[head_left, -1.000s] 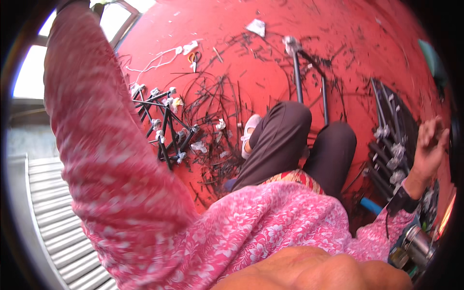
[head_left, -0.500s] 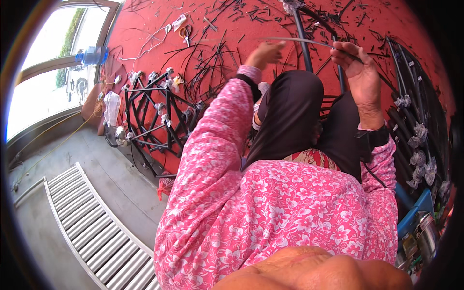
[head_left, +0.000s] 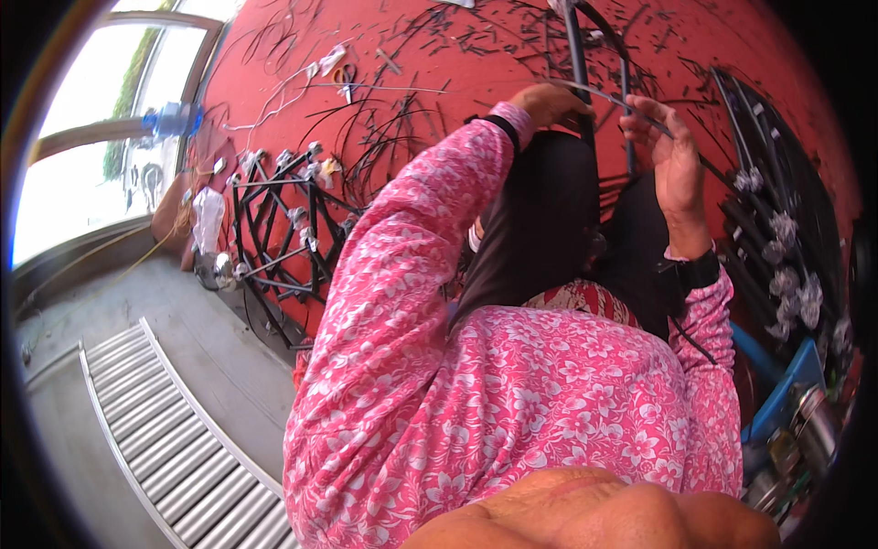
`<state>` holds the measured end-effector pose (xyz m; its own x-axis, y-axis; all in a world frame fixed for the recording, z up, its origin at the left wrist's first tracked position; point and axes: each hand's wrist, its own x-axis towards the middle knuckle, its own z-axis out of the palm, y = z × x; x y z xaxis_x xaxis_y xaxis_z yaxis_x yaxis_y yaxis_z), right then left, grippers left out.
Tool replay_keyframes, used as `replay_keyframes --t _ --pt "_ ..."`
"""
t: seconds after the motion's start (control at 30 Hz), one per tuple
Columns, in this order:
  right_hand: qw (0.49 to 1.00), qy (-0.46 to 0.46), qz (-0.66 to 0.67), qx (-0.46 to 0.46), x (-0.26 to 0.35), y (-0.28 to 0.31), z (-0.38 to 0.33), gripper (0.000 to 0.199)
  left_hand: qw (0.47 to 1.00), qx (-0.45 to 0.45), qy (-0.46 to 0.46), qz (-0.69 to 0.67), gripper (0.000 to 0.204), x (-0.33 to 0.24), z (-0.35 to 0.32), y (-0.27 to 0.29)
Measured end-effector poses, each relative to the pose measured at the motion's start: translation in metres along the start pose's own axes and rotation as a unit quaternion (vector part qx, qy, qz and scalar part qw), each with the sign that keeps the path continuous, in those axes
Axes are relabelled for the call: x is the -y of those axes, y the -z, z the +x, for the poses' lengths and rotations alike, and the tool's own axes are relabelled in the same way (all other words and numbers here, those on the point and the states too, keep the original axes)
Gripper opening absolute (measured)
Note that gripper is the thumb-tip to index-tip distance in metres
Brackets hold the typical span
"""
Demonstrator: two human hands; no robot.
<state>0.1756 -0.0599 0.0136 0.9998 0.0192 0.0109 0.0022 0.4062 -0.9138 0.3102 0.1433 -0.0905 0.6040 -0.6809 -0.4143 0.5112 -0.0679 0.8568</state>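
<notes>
1. The left hand (head_left: pixel 551 103) has moved nearer the right; its grip cannot be told.
2. The right hand (head_left: pixel 679 169) pinches a thin strip (head_left: pixel 601 93), which runs toward the left.
3. Scissors (head_left: pixel 345 79) lie on red floor (head_left: pixel 768 55).

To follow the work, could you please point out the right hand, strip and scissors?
Right hand (head_left: pixel 678 165), head view: palm.
Strip (head_left: pixel 605 94), head view: stretch left of right hand.
Scissors (head_left: pixel 346 84), head view: where handles meet blades.

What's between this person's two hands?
In the head view, a thin strip spans most of the gap between the left hand and the right hand; dark tubes and red floor also show there.
</notes>
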Motion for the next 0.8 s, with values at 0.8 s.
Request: replay_keyframes --t 0.8 --pt "0.988 -0.047 0.117 -0.089 -0.068 0.013 -0.069 0.026 0.971 -0.236 -0.011 0.031 0.027 0.014 0.003 0.004"
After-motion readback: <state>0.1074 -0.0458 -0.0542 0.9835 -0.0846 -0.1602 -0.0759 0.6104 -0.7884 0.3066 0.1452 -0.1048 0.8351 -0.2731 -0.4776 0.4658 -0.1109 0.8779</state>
